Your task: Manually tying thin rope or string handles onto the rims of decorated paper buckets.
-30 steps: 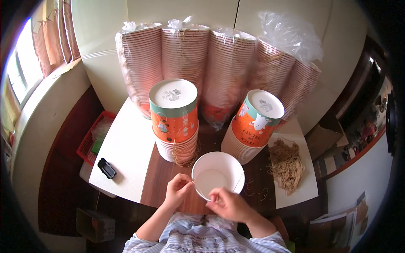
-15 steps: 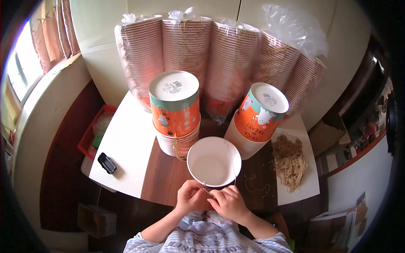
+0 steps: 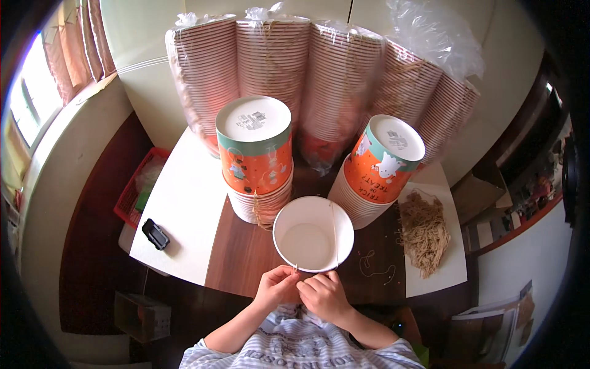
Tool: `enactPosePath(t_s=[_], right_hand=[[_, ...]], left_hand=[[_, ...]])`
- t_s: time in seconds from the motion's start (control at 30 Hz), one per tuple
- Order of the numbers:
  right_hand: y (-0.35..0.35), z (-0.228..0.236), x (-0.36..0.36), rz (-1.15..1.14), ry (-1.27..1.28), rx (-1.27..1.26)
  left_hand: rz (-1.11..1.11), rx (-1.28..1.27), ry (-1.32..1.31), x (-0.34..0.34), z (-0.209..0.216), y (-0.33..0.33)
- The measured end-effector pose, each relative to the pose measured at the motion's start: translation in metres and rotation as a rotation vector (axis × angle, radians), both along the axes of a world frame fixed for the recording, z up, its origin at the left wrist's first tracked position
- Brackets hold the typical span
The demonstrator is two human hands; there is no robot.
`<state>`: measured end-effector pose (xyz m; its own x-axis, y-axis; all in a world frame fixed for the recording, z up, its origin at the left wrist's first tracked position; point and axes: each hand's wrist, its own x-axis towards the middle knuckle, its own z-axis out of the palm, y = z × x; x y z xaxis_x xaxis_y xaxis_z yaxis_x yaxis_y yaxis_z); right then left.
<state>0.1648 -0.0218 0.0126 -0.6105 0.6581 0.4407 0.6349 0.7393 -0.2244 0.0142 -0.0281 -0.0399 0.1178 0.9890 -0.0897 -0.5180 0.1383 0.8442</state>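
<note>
Because the string (image 3: pixel 335 237) is so thin, it could slip away if the pinch goes soft. It runs across the open top of the white tub (image 3: pixel 313 216), over on the right side. The tub sits near the front of the surface (image 3: pixel 243 264), with its mouth up, between two stacks of upside-down tubs.

The left hand (image 3: pixel 278 288) is at the front of the rim. Its thumb and finger look pressed together on a small tan bit (image 3: pixel 295 269). The right hand (image 3: pixel 324 296) is close beside it, with its fingers curled in. I cannot tell what those fingers hold, because they hide it.

If the hands pull too hard, the tub may tip or slide toward the person's lap, since it looks light and has nothing inside. A hard tug might also snap the string or bend the rim. If the tub gets bumped back, it could knock the left stack (image 3: pixel 255 163) or the right stack (image 3: pixel 380 172), for both stand just behind it. A loose string (image 3: pixel 376 272) lies on the right, so a sleeve could catch it and make a tangle.
</note>
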Motion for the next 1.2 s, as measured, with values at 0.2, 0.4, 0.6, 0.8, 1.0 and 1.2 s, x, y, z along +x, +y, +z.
enactPosePath(t_s=[0.2,0.4,0.6,0.8,1.0,1.2], right_hand=[[0.002,0.002,0.001,0.053,-0.041,0.004],[0.001,0.004,0.002,0.112,-0.088,0.027],[0.004,0.006,-0.001,0.126,-0.114,0.049],[0.005,0.006,-0.003,0.13,-0.145,0.068],[0.006,0.006,-0.002,0.123,-0.149,0.094],[0.013,0.014,0.019,0.014,-0.064,0.197]], left_hand=[[-0.037,-0.185,-0.195,-0.006,0.003,0.004],[-0.138,-0.295,-0.143,-0.013,0.017,0.018],[-0.233,-0.386,-0.226,-0.016,0.017,0.03],[-0.225,-0.393,-0.196,-0.017,0.027,0.032],[-0.232,-0.313,-0.088,-0.017,0.018,0.037],[-0.127,-0.036,0.331,-0.029,0.026,0.036]])
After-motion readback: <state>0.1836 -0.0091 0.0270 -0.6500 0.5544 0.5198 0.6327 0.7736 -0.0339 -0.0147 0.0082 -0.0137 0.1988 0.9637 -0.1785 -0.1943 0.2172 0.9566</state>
